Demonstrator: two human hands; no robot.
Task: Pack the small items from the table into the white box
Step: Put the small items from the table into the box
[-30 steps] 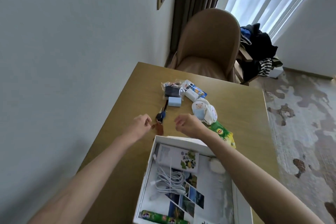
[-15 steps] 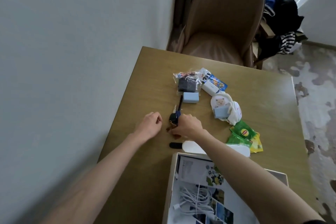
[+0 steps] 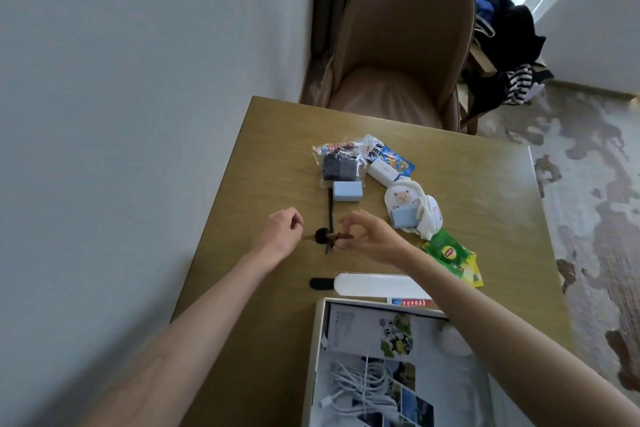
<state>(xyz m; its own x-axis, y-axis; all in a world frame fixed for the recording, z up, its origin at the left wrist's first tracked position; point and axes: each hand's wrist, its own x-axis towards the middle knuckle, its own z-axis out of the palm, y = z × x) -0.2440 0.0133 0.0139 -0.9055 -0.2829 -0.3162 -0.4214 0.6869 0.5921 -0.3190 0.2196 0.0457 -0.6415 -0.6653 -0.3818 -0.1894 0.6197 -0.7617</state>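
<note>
The white box (image 3: 320,340) lies open at the near table edge, holding a white cable (image 3: 360,388), photo cards and a leaflet. My right hand (image 3: 372,236) pinches the brown tag end of a key bunch (image 3: 83,237) with a black strap, lifting it a little off the wooden table (image 3: 263,156). My left hand (image 3: 282,232) rests loosely curled just left of the keys, touching nothing I can make out. Beyond lie a pale blue block (image 3: 347,191), a plastic bag with a dark item (image 3: 337,165), a white bear pouch (image 3: 412,208) and green tea sachets (image 3: 450,253).
A white oblong case with a black tip (image 3: 374,285) lies just beyond the box. A white small box on a colourful packet (image 3: 382,170) is at the back. A brown chair (image 3: 398,45) stands behind the table, the wall is to the left, clothes are piled at right.
My right hand has closed its fingertips on the keys' tag and raised it slightly. The view has dropped lower, so more of the table's items and less of the box show.
</note>
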